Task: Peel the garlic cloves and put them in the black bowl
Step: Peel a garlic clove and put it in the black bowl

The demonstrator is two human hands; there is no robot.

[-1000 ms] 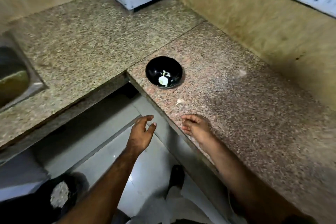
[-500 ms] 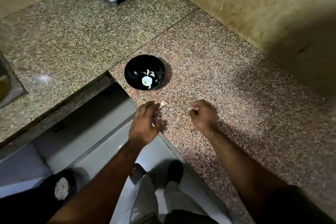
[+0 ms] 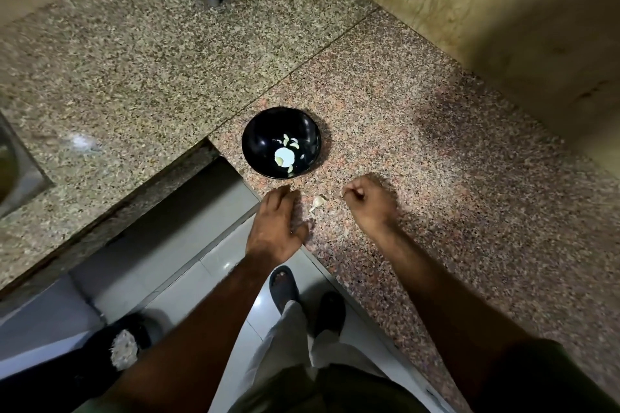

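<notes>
Just before black bowl point(image 3: 281, 142): unpeeled garlic clove point(image 3: 318, 201) between my hands. Left hand point(image 3: 275, 228) flat, fingers straight; right hand point(image 3: 367, 200) curled, contents indiscernible. Risk: clove knocked off counter edge point(image 3: 339, 275).

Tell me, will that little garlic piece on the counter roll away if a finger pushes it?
Probably not far. The garlic clove looks curved and pointed, so it would likely wobble or spin rather than roll straight. It seems small and light beside the left hand, so a nudge should slide it easily. Its papery skin may flake.
</notes>
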